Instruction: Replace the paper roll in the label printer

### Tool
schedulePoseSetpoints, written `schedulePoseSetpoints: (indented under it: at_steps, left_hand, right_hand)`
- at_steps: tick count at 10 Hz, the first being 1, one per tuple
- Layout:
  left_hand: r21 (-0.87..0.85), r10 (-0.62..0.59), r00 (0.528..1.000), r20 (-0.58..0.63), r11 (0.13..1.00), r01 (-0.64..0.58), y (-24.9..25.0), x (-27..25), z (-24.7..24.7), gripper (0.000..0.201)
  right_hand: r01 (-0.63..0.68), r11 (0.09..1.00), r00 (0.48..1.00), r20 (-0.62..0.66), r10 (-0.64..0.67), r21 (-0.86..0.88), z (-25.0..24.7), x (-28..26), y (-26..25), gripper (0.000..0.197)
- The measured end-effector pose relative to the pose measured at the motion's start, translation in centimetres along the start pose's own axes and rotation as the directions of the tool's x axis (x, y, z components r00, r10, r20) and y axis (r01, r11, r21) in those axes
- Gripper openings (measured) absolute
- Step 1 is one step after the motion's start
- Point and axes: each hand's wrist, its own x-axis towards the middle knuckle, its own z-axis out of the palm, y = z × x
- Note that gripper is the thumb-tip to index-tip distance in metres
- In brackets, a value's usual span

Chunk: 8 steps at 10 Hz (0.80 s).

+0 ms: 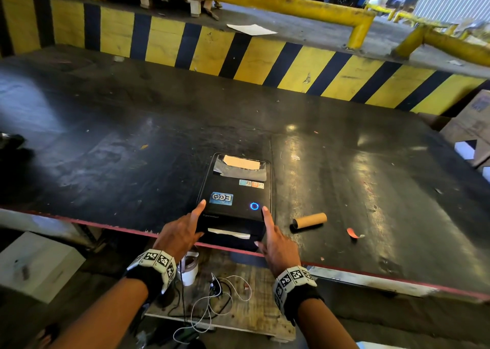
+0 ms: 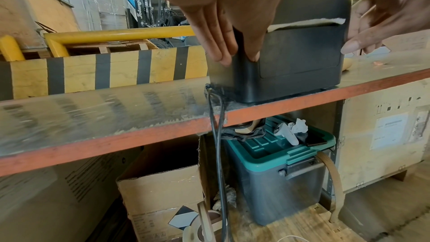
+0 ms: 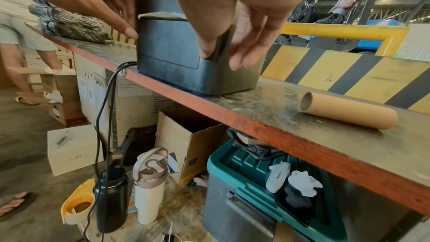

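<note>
The black label printer (image 1: 236, 197) stands at the table's front edge with its lid down and a blue ring light (image 1: 254, 206) lit. A torn strip of paper (image 1: 229, 232) sticks out of its front slot. My left hand (image 1: 185, 229) lies flat along the printer's left side, fingers straight, thumb on the front corner. My right hand (image 1: 275, 240) presses the right side the same way. The wrist views show both hands, left (image 2: 228, 43) and right (image 3: 232, 34), with straight fingers against the casing (image 2: 298, 58). An empty cardboard core (image 1: 309, 220) lies on the table just right of the printer.
A red paper scrap (image 1: 354, 233) lies right of the core. A black cable (image 2: 216, 135) drops from the printer over the red table edge (image 1: 371, 269). Below the table are a green-lidded bin (image 3: 232, 181), cardboard boxes and bottles (image 3: 151, 185). A striped barrier (image 1: 265, 57) backs the table.
</note>
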Motion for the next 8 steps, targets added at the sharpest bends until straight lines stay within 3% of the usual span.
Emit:
schedulePoseSetpoints:
  at_steps: [3, 5, 7, 8]
  left_hand:
    - [0.013, -0.035, 0.998, 0.045, 0.999, 0.034, 0.2, -0.1, -0.3, 0.093]
    - [0.029, -0.129, 0.981, 0.143, 0.992, 0.126, 0.9, 0.1, -0.9, 0.083]
    - [0.044, -0.182, 0.964, 0.191, 0.983, 0.177, 1.7, 0.1, -1.6, 0.095]
    - [-0.197, -0.296, 0.943, 0.149, 0.926, 0.322, 2.6, -3.0, -1.8, 0.098]
  right_hand:
    - [-0.025, 1.0, 0.999, -0.022, 0.025, 0.0, 0.2, -0.1, -0.3, 0.096]
    - [-0.037, 0.999, 0.999, -0.035, 0.037, 0.006, 0.0, -0.5, -0.6, 0.1]
    - [-0.023, 1.0, 1.0, -0.013, 0.024, 0.019, -0.9, -1.2, -1.2, 0.112]
    - [-0.012, 0.995, 0.999, -0.048, 0.017, 0.103, -1.5, -2.7, -1.6, 0.105]
